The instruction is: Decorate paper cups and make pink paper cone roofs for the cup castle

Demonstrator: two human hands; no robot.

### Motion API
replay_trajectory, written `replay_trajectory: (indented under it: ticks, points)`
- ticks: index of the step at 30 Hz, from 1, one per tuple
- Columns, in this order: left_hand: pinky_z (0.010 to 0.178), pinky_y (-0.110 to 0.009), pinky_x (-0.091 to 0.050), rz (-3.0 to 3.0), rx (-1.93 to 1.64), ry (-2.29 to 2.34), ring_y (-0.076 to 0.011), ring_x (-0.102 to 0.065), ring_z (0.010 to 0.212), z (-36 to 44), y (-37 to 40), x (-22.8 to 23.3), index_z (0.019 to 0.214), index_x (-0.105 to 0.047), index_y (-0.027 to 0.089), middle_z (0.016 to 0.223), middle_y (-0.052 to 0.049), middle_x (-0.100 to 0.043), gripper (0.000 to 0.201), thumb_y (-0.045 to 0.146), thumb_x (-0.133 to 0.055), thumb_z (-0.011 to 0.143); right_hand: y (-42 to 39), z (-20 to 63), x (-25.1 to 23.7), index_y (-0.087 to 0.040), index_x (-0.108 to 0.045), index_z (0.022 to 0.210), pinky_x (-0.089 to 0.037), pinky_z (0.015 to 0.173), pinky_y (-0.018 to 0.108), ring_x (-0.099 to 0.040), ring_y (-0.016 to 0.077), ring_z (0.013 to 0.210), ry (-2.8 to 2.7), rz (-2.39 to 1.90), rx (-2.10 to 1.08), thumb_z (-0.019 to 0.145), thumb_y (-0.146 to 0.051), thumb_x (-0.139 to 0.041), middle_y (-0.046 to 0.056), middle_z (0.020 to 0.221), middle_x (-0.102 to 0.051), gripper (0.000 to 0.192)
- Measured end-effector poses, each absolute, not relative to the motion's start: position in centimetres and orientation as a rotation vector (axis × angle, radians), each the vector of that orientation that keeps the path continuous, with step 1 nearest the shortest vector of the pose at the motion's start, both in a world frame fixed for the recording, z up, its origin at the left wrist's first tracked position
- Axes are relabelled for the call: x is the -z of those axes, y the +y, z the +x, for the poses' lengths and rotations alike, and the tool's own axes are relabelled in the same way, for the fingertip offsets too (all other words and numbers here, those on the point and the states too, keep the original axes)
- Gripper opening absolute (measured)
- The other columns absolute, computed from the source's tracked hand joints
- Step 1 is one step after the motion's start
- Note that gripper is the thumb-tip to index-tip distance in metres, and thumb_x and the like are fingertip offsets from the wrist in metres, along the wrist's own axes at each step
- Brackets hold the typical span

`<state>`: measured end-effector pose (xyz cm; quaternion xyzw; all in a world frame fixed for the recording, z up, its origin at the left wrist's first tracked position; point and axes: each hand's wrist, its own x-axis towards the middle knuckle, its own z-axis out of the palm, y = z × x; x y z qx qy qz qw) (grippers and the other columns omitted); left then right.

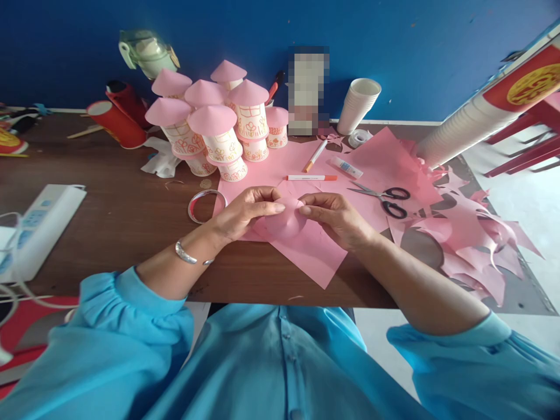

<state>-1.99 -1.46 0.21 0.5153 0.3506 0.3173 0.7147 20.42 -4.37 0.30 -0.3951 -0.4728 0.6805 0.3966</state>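
Both hands pinching a pink paper cone (286,219) over the pink sheet (306,251) at the desk's near edge: left hand (247,213) and right hand (335,216) fingers closing on its rim. Thin, light, creases easily (seam prob. still unglued), so gripping by the edge. Scissors (387,198) and finished cup houses (219,125) nearby.

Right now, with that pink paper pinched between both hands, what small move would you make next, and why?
Probably press the overlapping edges together a moment longer. The left hand and right hand both pinch the pink paper cone, which looks only just curled into shape. The glue stick lies capped behind, and the finished cup houses wear the same cone roofs.
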Motion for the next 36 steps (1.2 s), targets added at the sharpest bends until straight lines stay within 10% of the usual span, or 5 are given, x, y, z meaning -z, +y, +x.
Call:
replay_trajectory:
  ticks: [36]
  points:
    - [0.061,-0.026,-0.034,1.180,-0.652,0.799,-0.0100,-0.044,0.062,-1.91,-1.51,-0.75,0.071,-0.064,0.019,0.066,0.003,-0.052,0.026,0.037,-0.082,0.073,-4.72,20.23,-0.66,-0.018,-0.068,0.069,-0.044,0.074,0.031,-0.051,0.0146,0.074,-1.345,-1.033,-1.671,0.078,-0.069,-0.083,-0.001,0.072,-0.058,0.053]
